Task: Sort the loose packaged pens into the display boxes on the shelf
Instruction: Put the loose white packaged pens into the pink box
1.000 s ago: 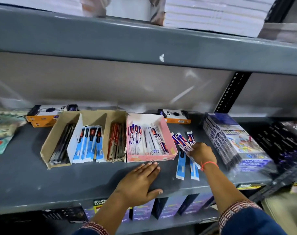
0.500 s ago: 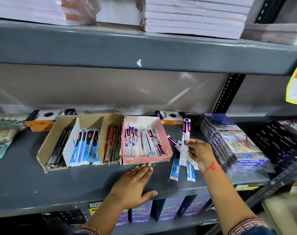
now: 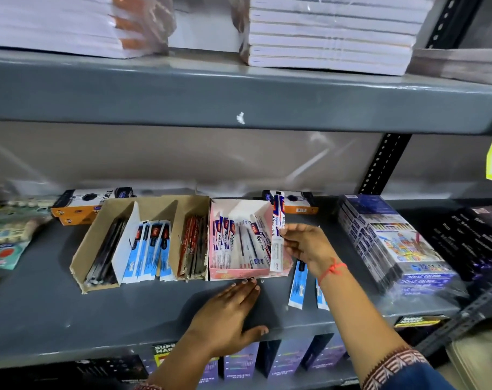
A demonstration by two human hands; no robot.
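Here right hand (image 3: 306, 246) pinches packaged pen (image 3: 278, 235) at pink box (image 3: 239, 273) edge.

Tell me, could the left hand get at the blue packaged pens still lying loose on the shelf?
Probably yes. The left hand lies flat and empty on the shelf, and the loose blue pens lie just to its right with bare shelf between. The right hand is above them, holding another pen.

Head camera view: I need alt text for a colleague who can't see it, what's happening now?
The right hand holds a white packaged pen upright at the right edge of the pink display box, while the left hand lies flat on the grey shelf in front of it. Two blue packaged pens lie loose right of the box; a brown divided box stands left.
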